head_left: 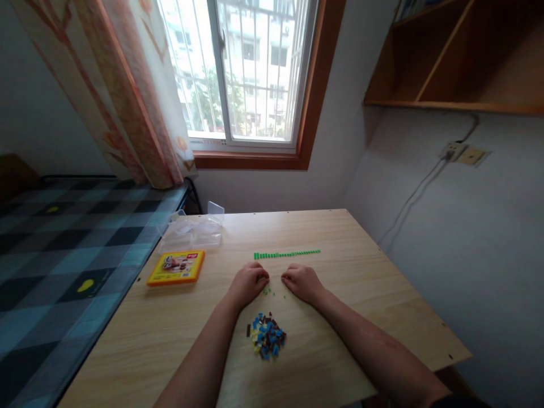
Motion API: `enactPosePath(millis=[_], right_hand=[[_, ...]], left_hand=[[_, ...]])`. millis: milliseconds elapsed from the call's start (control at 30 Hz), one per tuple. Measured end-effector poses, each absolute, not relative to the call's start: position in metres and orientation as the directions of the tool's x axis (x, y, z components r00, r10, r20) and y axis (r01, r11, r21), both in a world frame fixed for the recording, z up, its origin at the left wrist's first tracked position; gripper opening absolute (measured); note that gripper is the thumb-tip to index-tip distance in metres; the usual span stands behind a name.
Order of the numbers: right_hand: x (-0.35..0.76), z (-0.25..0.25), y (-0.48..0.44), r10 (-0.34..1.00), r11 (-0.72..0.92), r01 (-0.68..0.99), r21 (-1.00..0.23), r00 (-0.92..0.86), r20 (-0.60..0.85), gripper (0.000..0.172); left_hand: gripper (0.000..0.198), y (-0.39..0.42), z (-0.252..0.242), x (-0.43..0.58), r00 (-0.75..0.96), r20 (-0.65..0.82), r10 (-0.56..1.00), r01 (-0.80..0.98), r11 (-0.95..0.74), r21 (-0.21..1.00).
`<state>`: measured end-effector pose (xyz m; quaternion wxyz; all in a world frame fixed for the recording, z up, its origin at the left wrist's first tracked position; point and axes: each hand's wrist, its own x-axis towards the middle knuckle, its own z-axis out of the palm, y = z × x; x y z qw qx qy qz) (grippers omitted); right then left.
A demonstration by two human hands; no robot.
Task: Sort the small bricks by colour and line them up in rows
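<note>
My left hand (pixel 250 282) and my right hand (pixel 301 281) rest on the wooden table (pixel 365 294), knuckles up, fingers curled under and close together. What the fingertips pinch is too small to make out. A few tiny green pieces (pixel 268 292) lie between the hands. Just beyond them runs a straight row of small green bricks (pixel 287 254). Nearer to me, between my forearms, sits a pile of small blue, yellow and dark brown bricks (pixel 266 335).
A yellow box (pixel 176 267) lies at the table's left, with a clear plastic container (pixel 191 232) behind it. A checked bedspread (pixel 63 249) borders the table's left edge. A window, a curtain, a wall shelf and a socket with a cable are behind.
</note>
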<state>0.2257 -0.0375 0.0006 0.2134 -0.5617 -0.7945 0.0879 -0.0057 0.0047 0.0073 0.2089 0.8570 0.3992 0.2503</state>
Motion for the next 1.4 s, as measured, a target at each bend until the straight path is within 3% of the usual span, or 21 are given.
enactPosePath(millis=[300, 533, 933, 1400], right_hand=[[0.345, -0.013, -0.045, 0.922, -0.078, 0.912, -0.402, 0.219, 0.319, 0.024], [0.364, -0.025, -0.02, 0.88, -0.204, 0.885, -0.418, 0.353, 0.318, 0.022], [0.36, -0.034, -0.005, 0.891, -0.096, 0.862, -0.497, 0.297, 0.344, 0.027], [0.356, -0.037, -0.004, 0.913, -0.004, 0.891, -0.453, 0.188, 0.362, 0.027]], left_hand=[[0.016, 0.007, 0.005, -0.011, 0.459, 0.276, 0.844, 0.554, -0.515, 0.654], [0.015, 0.01, 0.002, -0.008, 0.463, 0.261, 0.847, 0.594, -0.515, 0.618], [0.019, 0.009, 0.001, -0.009, 0.525, 0.272, 0.806, 0.605, -0.578, 0.547], [0.017, 0.009, 0.002, -0.009, 0.527, 0.264, 0.808, 0.614, -0.577, 0.539]])
